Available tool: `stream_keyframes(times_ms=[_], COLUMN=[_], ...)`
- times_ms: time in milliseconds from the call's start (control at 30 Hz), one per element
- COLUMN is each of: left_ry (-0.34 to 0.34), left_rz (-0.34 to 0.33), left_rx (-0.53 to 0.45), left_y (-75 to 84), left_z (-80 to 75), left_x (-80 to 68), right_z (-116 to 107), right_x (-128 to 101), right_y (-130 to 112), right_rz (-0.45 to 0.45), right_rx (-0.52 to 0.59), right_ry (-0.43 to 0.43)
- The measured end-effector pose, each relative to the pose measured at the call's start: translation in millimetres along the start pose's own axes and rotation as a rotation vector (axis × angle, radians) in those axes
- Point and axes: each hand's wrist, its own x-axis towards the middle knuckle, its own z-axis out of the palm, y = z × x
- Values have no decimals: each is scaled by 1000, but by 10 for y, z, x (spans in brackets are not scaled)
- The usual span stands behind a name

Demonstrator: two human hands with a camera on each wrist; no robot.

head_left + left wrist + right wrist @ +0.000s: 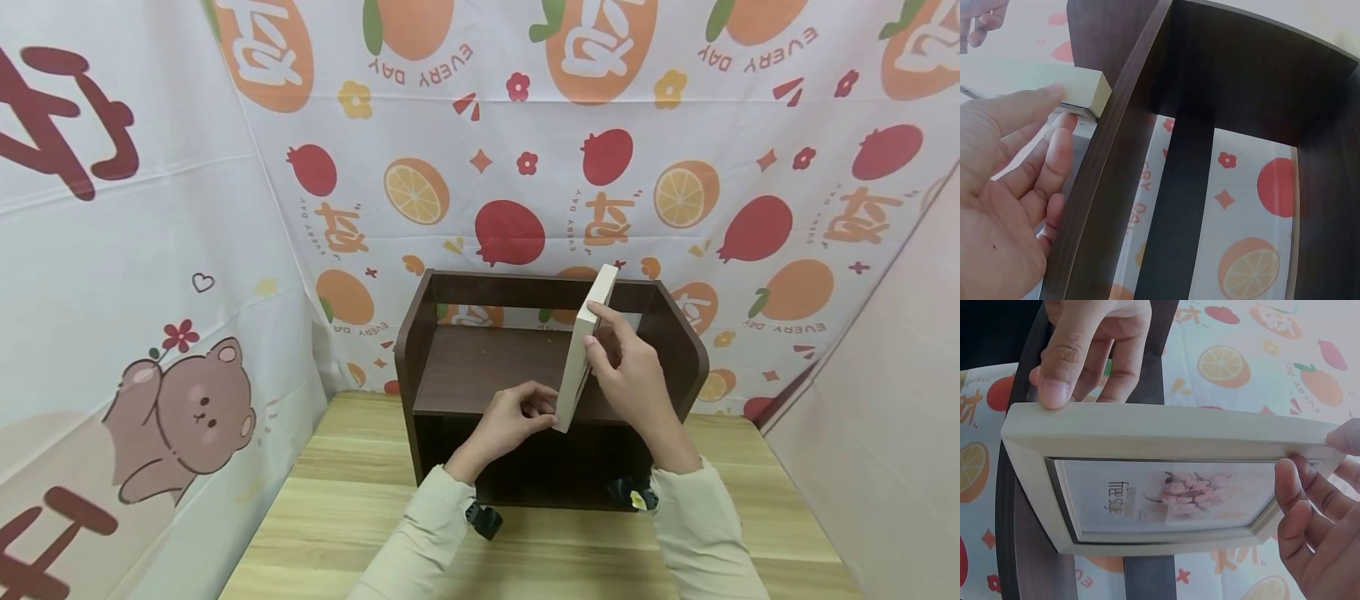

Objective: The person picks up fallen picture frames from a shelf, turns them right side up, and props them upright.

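Note:
Between both hands a cream picture frame (574, 367) stands tilted on edge above the upper shelf of a dark brown desktop shelf unit (487, 358). In the right wrist view, the picture frame (1166, 431) shows a print of pink flowers with lettering behind its front. My left hand (512, 419) pinches the end nearer me, thumb on the outer side and fingers beneath. Farther up, my right hand (636, 373) grips the other end between thumb and fingers. The left wrist view shows the frame's corner (1088, 87) close beside the shelf unit's edge.
The shelf unit has raised side panels (414, 350), a back rail (525, 290) and a dark lower compartment (525, 467). It stands on a light wood table (345, 492). A fruit-print cloth (450, 125) hangs behind, with a bear-print cloth (195, 417) at left.

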Motion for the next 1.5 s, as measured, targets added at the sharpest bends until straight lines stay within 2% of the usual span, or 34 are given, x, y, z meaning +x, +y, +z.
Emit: stream_keyframes(times_ms=[167,333,567,733,933,1300,1500], left_ry=[0,-11,-23,-8,21,28,49], left_rz=[12,35,17,4,24,11,-1], left_rx=[-24,-41,-38,-26,18,60,67], left_y=[15,32,50,69,95,83,80], left_z=[46,95,164,194,233,270,292], left_x=[26,57,118,157,205,271,294], right_z=[-31,-48,-56,-63,-79,-138,-143], right_x=[-20,-21,-24,-14,2,26,30], right_y=[56,112,171,199,245,299,315], right_rz=[21,24,11,10,-1,26,27], right_rx=[-21,-78,-113,-145,-199,-236,-231], right_ry=[-16,5,36,38,50,-35,-39])
